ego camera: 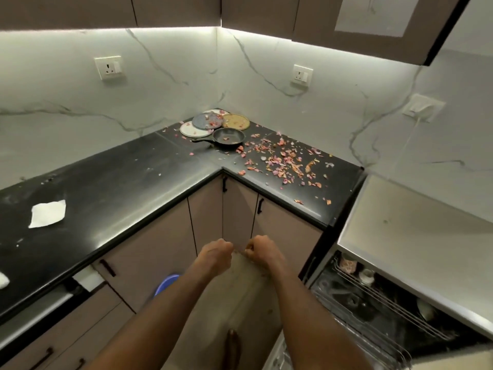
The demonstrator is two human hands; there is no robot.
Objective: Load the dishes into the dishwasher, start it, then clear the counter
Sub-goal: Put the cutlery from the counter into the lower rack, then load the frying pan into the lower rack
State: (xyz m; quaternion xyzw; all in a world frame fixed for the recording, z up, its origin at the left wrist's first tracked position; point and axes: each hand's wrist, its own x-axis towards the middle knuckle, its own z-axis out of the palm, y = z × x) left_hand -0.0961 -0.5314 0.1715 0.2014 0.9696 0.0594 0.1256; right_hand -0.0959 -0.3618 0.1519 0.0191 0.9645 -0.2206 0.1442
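Head view: I am clutching a pale sheet (246,265) in both hands' grip, left hand (216,251), right hand (262,249), while plates (208,124) and pan (229,137) are waiting beyond on the worktop (120,188), unloaded.

Glossy black stone counter (120,188) — veined marble-look backsplash (173,76), matt cabinet doors (149,252).
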